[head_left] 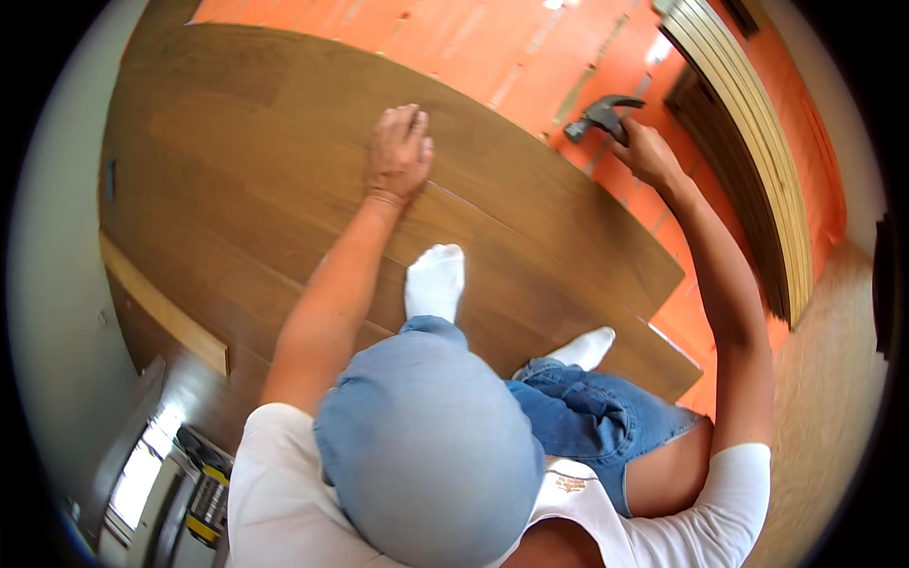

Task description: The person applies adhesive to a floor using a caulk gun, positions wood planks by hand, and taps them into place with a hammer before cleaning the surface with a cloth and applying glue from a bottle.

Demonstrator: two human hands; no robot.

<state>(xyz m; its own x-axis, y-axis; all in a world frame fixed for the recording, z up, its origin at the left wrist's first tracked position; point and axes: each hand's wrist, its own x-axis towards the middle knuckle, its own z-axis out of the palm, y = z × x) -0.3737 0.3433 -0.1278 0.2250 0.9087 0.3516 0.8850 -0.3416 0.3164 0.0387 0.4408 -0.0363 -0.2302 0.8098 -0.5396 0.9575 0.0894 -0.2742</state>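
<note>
My left hand [400, 159] rests on the brown wooden floor planks [265, 161], fingers extended and slightly bent near the upper middle of the laid boards. My right hand [644, 151] grips a claw hammer [601, 114] by its handle, its dark metal head held over the orange underlayment [511, 38] just beyond the planks' edge. My socked feet [434, 279] are on the boards below my left hand and farther right, with my knees bent in blue denim.
A stack of planks [757, 142] lies along the right side on the underlayment, beside pale plywood [833, 360]. A light board [170, 303] lies at the left by the wall [66, 208]. Equipment with yellow-and-black parts [206, 502] stands at the lower left.
</note>
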